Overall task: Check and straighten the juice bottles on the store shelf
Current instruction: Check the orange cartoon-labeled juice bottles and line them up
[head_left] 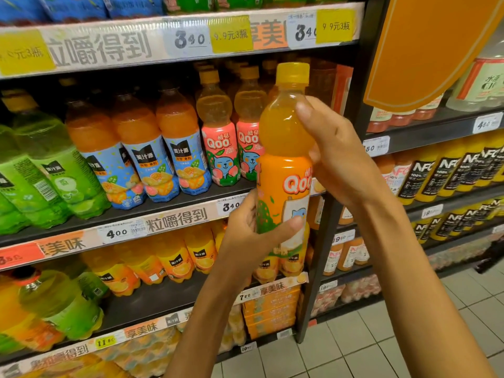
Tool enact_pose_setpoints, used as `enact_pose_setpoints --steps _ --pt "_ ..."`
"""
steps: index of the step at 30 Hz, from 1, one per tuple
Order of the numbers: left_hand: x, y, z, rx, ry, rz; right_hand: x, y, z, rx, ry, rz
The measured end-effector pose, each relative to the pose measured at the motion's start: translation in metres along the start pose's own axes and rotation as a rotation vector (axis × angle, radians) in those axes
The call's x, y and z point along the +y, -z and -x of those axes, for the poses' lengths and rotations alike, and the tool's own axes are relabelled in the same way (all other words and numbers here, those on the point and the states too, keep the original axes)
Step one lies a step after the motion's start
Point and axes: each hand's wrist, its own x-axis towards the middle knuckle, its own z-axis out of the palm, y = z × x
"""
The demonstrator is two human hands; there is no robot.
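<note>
In front of the shelf: an orange Qoo bottle is held upright in the air by both hands, off the shelf board, level with the middle shelf.
Held bottle label: "Qoo" in white on orange, a blue cat-like figure below; yellow cap on top, orange juice seen in the clear upper part.
Left hand: curled round the lower label part, thumb laid across the front, fingers hidden behind the bottle.
Right hand: wrapped round the shoulder of the bottle from the right, thumb pressed on the clear part just under the neck.
Bottle vs hands: gripped between them, left low, right high; cap left free above the right hand.
Same shelf, just left of the held bottle: two pink Qoo bottles with the same blue figure, standing upright at the front edge.
Further left: blue-labelled bottles marked "美汁源", orange juice, tilted by the wide lens or actually leaning, cannot be told.
Far left: green-labelled bottles, "美汁源" also read.
Top rail: "粒嚼得到", price "340" twice, yellow tags "9.9元3瓶".
Middle rail: "粒嚼得到", "340", "400", "享美味" partly read.
Lower shelf: yellow-orange "美汁源" bottles; rail below marked "享美味", "720".
Right bay: black-labelled bottles marked "NFC", "100%".
Upper right: an orange sign hangs in front of the right bay, no writing seen.
</note>
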Motion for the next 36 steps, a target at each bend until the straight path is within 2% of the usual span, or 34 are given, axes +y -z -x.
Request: enact_pose_setpoints --steps 4,8,15,19,22,25,27,29,31,34,36 --pt "-0.005 0.008 -0.012 0.066 -0.118 -0.101 0.003 0.001 0.016 -0.159 0.137 -0.123" --pt "-0.006 0.016 -0.022 0.082 -0.199 -0.250 0.005 0.005 0.024 -0.194 0.176 -0.165" --pt "-0.007 0.030 -0.023 0.016 -0.150 -0.182 0.002 0.009 0.016 -0.202 0.216 -0.152" --pt "-0.004 0.027 -0.016 -0.129 -0.088 -0.065 0.002 0.009 0.004 -0.254 0.098 -0.292" --pt "-0.006 0.017 -0.013 -0.127 -0.051 0.002 0.001 0.002 -0.001 -0.177 0.040 -0.349" --pt "-0.012 0.008 -0.012 -0.058 -0.049 0.044 0.002 -0.003 -0.004 0.088 0.011 -0.152" --pt "-0.014 0.003 -0.015 -0.044 -0.053 -0.030 0.001 -0.006 -0.006 0.190 -0.017 -0.080" --pt "-0.016 0.000 -0.017 -0.024 -0.032 -0.031 -0.001 -0.005 -0.007 0.168 -0.063 -0.079" --pt "-0.014 0.002 -0.018 -0.008 0.048 0.074 -0.002 -0.001 -0.009 0.126 -0.085 -0.124" --pt "-0.010 0.008 -0.018 -0.178 0.115 0.228 0.001 0.003 -0.011 0.108 -0.085 -0.211" --pt "-0.012 0.008 -0.020 -0.251 0.131 0.242 0.004 0.001 -0.013 0.066 -0.115 -0.344"
